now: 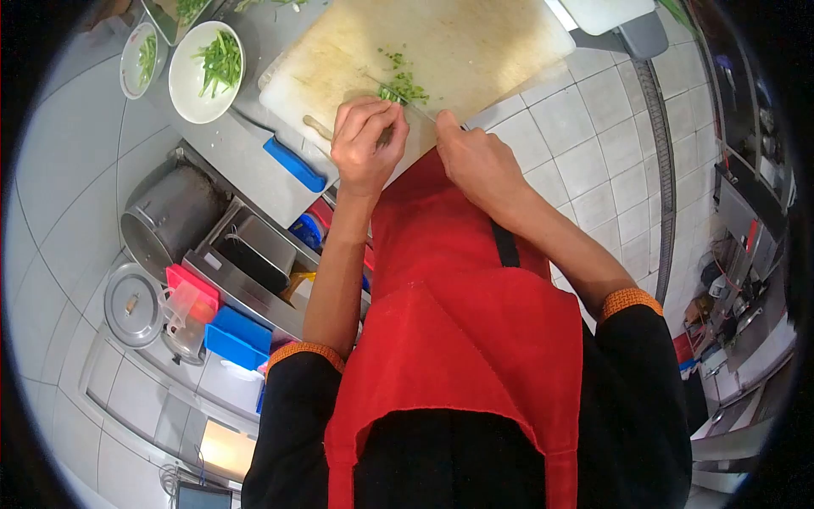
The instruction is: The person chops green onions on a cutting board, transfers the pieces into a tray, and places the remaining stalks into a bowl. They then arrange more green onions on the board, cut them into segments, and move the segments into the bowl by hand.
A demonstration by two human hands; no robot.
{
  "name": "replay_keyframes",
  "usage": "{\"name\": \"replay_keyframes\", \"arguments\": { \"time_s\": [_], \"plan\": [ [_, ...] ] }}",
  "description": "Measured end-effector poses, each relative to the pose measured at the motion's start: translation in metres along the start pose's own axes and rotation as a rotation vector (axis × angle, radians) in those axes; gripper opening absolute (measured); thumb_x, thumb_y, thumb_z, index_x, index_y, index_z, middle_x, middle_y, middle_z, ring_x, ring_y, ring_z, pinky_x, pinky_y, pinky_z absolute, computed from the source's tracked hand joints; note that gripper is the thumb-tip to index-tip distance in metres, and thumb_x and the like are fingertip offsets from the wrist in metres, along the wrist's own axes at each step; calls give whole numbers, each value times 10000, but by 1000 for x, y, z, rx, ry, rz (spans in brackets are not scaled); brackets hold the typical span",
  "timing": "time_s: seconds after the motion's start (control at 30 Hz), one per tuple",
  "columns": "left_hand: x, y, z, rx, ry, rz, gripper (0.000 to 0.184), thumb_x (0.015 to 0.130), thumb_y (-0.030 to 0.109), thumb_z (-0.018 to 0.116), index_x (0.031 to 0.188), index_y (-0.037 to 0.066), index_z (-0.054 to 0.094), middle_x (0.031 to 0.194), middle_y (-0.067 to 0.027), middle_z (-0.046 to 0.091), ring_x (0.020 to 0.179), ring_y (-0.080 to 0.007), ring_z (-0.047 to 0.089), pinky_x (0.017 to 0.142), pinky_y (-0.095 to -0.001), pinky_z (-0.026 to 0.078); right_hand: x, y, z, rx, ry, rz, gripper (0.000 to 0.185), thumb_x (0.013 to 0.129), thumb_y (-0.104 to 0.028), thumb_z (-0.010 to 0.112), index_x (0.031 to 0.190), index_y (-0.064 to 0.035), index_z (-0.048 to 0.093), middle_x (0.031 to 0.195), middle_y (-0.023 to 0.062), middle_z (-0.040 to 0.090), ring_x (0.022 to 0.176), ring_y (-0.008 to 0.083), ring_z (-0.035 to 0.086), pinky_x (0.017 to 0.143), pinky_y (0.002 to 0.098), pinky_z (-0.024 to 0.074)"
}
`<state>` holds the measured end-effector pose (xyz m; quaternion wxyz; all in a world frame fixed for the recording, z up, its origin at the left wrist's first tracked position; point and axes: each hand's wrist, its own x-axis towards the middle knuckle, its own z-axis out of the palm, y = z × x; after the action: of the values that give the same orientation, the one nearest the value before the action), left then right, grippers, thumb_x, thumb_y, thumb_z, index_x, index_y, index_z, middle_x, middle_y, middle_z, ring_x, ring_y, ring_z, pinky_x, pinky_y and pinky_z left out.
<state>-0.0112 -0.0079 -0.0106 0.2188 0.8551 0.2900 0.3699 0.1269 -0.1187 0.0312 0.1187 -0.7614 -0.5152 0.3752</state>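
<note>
The chopping looks partway along. Greens (409, 87) lie near the board's (483, 38) near edge, the loose ones cut into short bits. The left hand (369, 144) is over that same edge, its fingers curled in and bunched against the greens; whether they grip a piece underneath, I cannot tell. The right hand (482, 165) is beside the board's near edge, fingers closed around the handle of a knife (421, 110), whose blade runs in among the bits, close by the left fingertips.

What is done seems to be that small, scattered patch; most of the board is bare. How much is left under the left hand is hidden. Left of the board, a bowl (188, 95) and a smaller bowl (132, 86) hold longer green strips, perhaps a separate cut. A blue-handled knife (292, 164) lies left of the board on the table (270, 188).
</note>
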Motion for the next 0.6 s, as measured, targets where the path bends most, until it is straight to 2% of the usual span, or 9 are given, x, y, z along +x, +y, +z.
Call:
{"name": "replay_keyframes", "arguments": {
  "time_s": [0.23, 0.6],
  "plan": [
    [-3, 1, 0, 26, -11, 13, 198, 665, -87, 808, 789, 25, 702, 879, -78, 682, 842, -260, 662, 728, -342, 549, -46, 40, 22, 58, 15, 58, 131, 945, -161, 493, 957, -47, 430, 652, 251, 629, 626, 454, 652, 552, 572, 514],
    [-4, 1, -3, -6, -10, -6, 219, 670, -88, 805, 838, 30, 732, 898, -79, 695, 848, -255, 673, 744, -338, 560, -25, 12, -1, 19, 7, 17, 115, 944, -138, 502, 925, -43, 440, 619, 246, 620, 603, 443, 648, 535, 565, 505]
  ]
}}
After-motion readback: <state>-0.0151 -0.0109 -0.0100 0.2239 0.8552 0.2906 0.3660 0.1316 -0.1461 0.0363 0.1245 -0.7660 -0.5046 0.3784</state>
